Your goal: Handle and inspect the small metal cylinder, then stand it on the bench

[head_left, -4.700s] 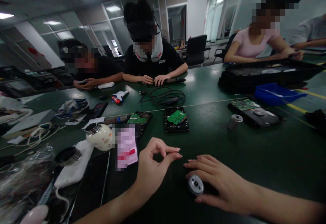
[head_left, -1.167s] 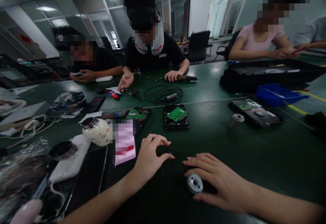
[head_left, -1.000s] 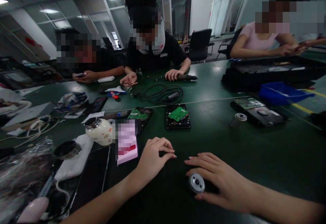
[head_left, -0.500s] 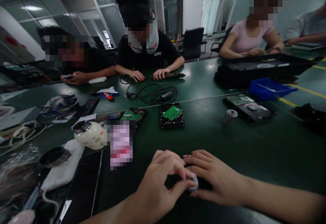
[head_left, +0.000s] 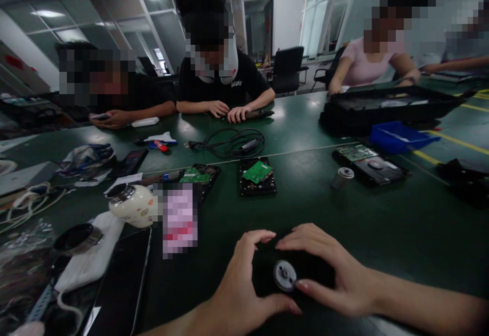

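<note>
A small black part with a round silver hub (head_left: 284,275) lies on the green table (head_left: 382,224) right in front of me. My left hand (head_left: 244,290) curves round its left side, forefinger over the far edge and thumb under the hub. From the right, my right hand (head_left: 328,270) wraps the same part, fingers over the top and thumb tip touching the hub. Most of the black body is hidden between the two hands.
An opened hard drive with a green board (head_left: 257,177) and a second one (head_left: 198,175) lie further out. A cream jar (head_left: 132,204), a pink card (head_left: 179,219) and a dark tablet (head_left: 118,285) sit at the left. Other people work across the table.
My left hand, earlier pinching above the table to the left, has come over to the hub part and now cups its left side. My right hand stays on the part.
</note>
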The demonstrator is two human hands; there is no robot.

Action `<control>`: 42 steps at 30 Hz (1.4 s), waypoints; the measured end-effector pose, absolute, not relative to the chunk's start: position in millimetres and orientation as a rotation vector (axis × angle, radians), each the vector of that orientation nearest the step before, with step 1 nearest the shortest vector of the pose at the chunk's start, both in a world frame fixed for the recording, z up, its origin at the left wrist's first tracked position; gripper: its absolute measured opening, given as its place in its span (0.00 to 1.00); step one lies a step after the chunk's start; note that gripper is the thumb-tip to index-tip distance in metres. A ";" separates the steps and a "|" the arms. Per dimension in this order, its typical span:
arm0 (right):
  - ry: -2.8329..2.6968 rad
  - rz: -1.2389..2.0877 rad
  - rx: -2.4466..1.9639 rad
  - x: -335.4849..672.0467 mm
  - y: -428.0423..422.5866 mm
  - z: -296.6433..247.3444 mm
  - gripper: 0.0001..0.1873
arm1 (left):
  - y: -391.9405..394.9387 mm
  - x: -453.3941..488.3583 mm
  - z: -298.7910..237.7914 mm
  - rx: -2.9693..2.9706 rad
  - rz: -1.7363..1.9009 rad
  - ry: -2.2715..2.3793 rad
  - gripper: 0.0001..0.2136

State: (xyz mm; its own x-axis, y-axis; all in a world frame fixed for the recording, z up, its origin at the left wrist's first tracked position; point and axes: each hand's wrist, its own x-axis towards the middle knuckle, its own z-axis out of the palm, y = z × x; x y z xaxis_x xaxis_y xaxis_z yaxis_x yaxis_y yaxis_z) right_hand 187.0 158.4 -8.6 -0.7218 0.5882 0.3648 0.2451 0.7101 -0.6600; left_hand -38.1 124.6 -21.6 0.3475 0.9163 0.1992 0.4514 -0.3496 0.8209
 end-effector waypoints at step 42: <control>-1.882 0.986 -0.979 219.6 186.2 0.0 0.11 | 127.3 -34.3 -20.8 1.860 0.702 1.107 0.26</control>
